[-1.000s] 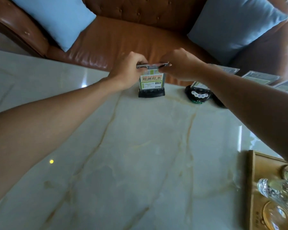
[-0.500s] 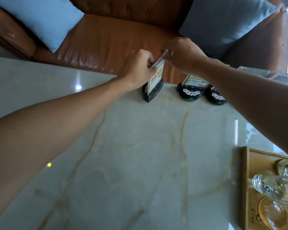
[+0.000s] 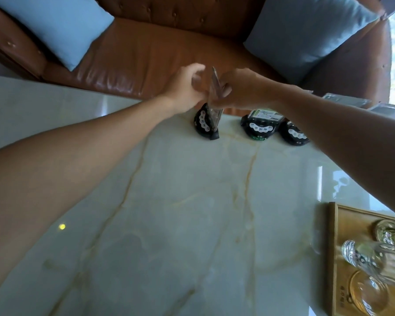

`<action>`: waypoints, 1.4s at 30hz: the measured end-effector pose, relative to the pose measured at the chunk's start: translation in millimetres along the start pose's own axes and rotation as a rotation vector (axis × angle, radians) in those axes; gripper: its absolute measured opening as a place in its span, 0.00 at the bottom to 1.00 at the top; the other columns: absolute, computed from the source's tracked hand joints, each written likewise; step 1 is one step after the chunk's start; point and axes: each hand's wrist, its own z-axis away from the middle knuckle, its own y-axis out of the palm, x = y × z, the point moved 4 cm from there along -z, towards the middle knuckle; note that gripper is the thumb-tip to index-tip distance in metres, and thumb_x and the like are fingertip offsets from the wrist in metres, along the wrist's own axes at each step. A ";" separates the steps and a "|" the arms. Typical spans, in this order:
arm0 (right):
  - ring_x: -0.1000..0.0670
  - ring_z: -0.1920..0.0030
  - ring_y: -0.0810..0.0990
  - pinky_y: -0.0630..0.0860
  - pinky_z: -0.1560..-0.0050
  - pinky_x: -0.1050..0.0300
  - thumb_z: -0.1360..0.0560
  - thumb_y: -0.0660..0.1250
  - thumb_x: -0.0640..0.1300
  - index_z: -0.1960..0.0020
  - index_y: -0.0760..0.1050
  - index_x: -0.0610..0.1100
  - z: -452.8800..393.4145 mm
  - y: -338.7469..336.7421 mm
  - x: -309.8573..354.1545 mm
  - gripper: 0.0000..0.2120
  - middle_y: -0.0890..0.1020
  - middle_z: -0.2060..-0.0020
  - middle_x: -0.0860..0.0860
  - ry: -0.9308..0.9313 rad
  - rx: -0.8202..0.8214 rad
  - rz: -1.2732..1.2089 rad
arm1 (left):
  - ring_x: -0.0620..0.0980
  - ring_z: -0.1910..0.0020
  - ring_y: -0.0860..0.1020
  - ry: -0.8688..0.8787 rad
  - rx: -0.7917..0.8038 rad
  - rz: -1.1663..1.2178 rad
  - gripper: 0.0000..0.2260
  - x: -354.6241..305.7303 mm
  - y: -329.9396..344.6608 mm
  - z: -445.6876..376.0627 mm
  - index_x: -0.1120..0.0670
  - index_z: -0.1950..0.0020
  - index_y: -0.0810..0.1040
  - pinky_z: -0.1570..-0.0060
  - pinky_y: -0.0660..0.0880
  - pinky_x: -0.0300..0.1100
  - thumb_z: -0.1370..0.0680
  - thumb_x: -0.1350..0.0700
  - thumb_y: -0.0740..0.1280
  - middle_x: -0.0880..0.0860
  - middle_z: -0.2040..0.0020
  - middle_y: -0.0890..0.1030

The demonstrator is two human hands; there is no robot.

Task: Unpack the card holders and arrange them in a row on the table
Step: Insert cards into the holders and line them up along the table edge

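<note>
A card holder [image 3: 206, 123] with a black base and a clear upright panel stands at the far edge of the marble table [image 3: 192, 213]. It is turned so its panel shows edge-on. My left hand [image 3: 187, 87] and my right hand [image 3: 240, 90] both grip the top of that panel from either side. To its right stand two more black-based card holders, one [image 3: 259, 127] with a green and white card, the other [image 3: 293, 134] partly hidden behind my right forearm.
A wooden tray [image 3: 335, 258] with glass cups sits at the near right of the table. Clear flat panels [image 3: 347, 102] lie at the far right edge. Behind the table is a brown leather sofa [image 3: 146, 55] with two blue cushions.
The held card holder has been rotated from facing me to edge-on, its button side now facing left. Both hands stayed on its top. The camera has tilted slightly.
</note>
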 end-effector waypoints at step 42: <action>0.43 0.54 0.82 0.81 0.53 0.49 0.24 0.64 0.40 0.46 0.83 0.50 15.3 -30.0 -42.0 0.12 0.85 0.53 0.46 0.007 -0.210 0.176 | 0.47 0.61 0.78 0.191 -0.040 -0.084 0.05 -26.3 19.8 -15.4 0.55 0.50 0.85 0.56 0.78 0.48 0.23 0.59 0.70 0.43 0.64 0.79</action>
